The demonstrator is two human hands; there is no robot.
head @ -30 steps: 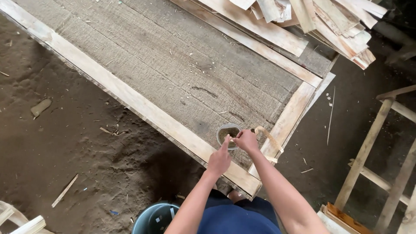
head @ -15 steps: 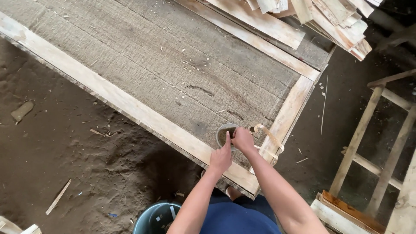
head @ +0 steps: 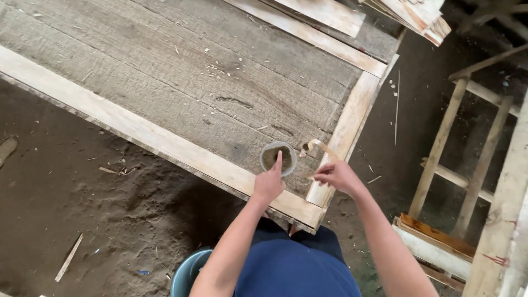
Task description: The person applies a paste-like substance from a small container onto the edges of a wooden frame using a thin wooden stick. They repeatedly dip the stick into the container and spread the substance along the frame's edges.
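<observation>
The small round grey cup of brownish paste sits on the grey plank surface near its corner, at 12 o'clock from your left hand, whose extended forefinger touches the rim, likely steadying it. Your right hand, at 3 o'clock from the cup, loosely curls on the pale wooden frame strip, gripping nothing clearly visible.
</observation>
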